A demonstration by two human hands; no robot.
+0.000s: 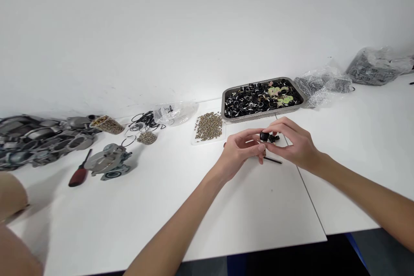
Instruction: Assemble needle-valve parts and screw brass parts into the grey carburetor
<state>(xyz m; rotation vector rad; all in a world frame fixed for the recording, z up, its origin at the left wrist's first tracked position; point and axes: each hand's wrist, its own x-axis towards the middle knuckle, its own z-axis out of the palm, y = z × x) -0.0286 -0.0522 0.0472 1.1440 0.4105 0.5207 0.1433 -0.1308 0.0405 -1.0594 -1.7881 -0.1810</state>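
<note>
Above the table my left hand (237, 151) and my right hand (296, 143) meet, both with closed fingers, around a small black plastic part (264, 136). A smaller dark ridged piece (274, 139) shows beside it at the right fingers; I cannot tell whether the two are joined. Under the hands a thin dark shaft (273, 160) lies on the table, its other end hidden by my left hand. Just behind is a metal tray (223, 108) heaped with black parts, silver rings and yellow-green flat pieces.
Small brass-coloured screws (209, 126) fill a white tray. Leftward are black rubber rings (147, 118), a cup of metal pieces (108, 124), a metal casting (111, 161), a red-handled screwdriver (78, 176) and piled castings (42, 138). Plastic bags (377, 67) stand at right. Another person (13, 215) is at left.
</note>
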